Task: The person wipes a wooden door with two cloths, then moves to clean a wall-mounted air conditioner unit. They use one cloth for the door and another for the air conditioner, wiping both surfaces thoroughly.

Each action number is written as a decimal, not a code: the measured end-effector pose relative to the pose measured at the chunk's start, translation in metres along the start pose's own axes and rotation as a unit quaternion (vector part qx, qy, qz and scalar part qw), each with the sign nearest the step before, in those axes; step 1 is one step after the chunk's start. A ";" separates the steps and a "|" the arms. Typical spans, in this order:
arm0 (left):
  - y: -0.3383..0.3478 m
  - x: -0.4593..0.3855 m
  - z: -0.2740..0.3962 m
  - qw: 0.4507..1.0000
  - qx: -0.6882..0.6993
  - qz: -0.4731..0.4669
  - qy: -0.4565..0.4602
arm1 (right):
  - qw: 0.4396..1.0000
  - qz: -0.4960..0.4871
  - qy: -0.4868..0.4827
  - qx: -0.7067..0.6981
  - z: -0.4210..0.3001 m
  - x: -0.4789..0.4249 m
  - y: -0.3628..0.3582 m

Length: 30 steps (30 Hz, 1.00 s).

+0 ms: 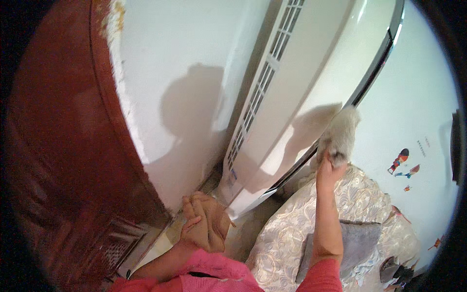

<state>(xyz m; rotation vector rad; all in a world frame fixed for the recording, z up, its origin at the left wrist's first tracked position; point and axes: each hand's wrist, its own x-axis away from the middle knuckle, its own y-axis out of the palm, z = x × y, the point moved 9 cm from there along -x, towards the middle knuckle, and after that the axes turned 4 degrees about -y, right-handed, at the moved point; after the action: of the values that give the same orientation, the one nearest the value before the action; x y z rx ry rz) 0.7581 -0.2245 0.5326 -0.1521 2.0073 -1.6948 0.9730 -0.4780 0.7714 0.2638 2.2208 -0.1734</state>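
Observation:
My right hand (331, 166) grips a fluffy beige-grey cleaning cloth or duster (341, 133) at its lower end. The fluffy piece lies against the dark trim strip (368, 78) on the front of a tall white appliance (292, 120), which looks like a floor-standing air conditioner. Low in the view, my left hand (189, 219) holds a folded brown cloth (213, 224) in front of my body, near the appliance's base. Some of its fingers are hidden by the cloth. A slatted vent grille (255, 95) runs along the appliance's side.
Dark red wooden furniture or panelling (69, 127) stands at left beside a white wall (171, 47). To the right, a patterned fabric cover (281, 233) drapes over furniture, with a grey cushion or folded cloth (359, 237) on it. Small stickers (399, 160) mark the right wall.

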 end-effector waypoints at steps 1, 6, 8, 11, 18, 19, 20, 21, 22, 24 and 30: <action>-0.010 -0.021 -0.006 0.938 0.335 -0.046 -0.074 | 0.976 -0.033 -0.182 0.117 -0.043 -0.029 0.019; 0.015 -0.094 0.040 0.128 0.967 -0.196 -0.103 | 0.755 -0.258 -0.380 0.468 -0.073 -0.065 0.113; 0.012 -0.139 0.057 0.114 0.963 -0.233 -0.072 | 0.703 -0.318 -0.375 0.513 -0.059 -0.072 0.128; -0.014 -0.210 0.053 0.164 0.966 -0.152 -0.127 | 0.676 -0.309 -0.401 0.536 -0.082 -0.108 0.139; -0.170 -0.343 0.081 0.405 0.888 0.194 0.093 | 0.660 -0.130 -0.487 0.557 -0.185 -0.230 0.128; -0.183 -0.354 0.086 0.449 0.857 0.227 0.112 | 0.641 -0.076 -0.504 0.574 -0.196 -0.244 0.128; -0.191 -0.367 0.093 0.492 0.821 0.261 0.128 | 0.647 -0.067 -0.512 0.562 -0.208 -0.252 0.130; -0.205 -0.372 0.100 0.532 0.785 0.283 0.143 | 0.651 -0.064 -0.513 0.555 -0.211 -0.258 0.128; -0.216 -0.370 0.102 0.556 0.753 0.319 0.150 | 0.662 -0.078 -0.517 0.537 -0.208 -0.260 0.128; -0.238 -0.358 0.104 0.600 0.680 0.388 0.163 | 0.683 -0.107 -0.523 0.499 -0.201 -0.257 0.123; -0.300 -0.396 0.103 0.614 0.646 0.407 0.199 | 0.707 -0.147 -0.550 0.420 -0.173 -0.246 0.099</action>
<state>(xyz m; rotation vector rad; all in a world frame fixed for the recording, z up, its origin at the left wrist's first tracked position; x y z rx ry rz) 1.0769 -0.2241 0.9269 1.4711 0.3272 -2.0404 1.0142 -0.3760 1.0684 0.1916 0.8295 -1.1960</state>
